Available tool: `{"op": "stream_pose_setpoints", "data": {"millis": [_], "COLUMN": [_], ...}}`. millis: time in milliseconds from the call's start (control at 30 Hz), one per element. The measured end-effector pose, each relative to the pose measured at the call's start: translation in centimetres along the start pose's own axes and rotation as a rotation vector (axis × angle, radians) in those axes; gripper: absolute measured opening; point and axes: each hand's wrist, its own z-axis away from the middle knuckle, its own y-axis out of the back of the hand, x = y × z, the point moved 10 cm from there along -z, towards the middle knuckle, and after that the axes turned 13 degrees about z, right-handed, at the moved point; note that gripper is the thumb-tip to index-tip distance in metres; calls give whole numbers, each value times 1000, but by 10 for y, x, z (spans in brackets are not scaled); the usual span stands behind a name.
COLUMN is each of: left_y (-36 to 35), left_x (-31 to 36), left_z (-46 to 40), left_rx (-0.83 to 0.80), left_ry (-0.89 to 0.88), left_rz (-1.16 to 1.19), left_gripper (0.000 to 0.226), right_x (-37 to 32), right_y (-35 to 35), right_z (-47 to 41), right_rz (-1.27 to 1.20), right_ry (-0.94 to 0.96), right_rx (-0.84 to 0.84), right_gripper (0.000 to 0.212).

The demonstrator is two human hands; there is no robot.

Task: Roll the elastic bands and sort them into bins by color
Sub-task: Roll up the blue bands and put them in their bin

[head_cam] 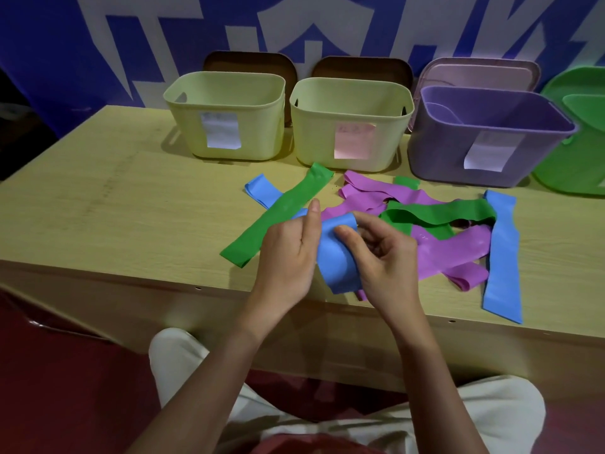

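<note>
Both hands over the desk's (98, 198) front edge, near mid. Left hand (288, 253) & right hand (383, 257) each pinch the blue band (334, 253), curled between them, its tail hanging at the edge. Loose bands in a heap (425, 217) just behind & to the right, one blue strip (501, 257) reaching the front edge. Bins (350, 126) line the back edge. Left half of desk bare wood.
</note>
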Motion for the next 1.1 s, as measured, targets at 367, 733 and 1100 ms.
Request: {"op": "stream_pose_setpoints", "data": {"millis": [367, 733, 1100], "left_y": [-4, -11, -6], "left_x": [-37, -21, -11], "left_z": [8, 5, 3], "left_rx": [96, -31, 39], "left_ry": [519, 316, 194], "left_rz": [346, 357, 212], "left_gripper": [43, 53, 46], "right_x": [-17, -6, -4], "right_y": [-1, 7, 4], "right_z": [1, 4, 7], "right_rz": [-86, -56, -182], "right_ry": [112, 22, -1], "right_rx": [-73, 3, -48], "right_gripper": [34, 12, 24]}}
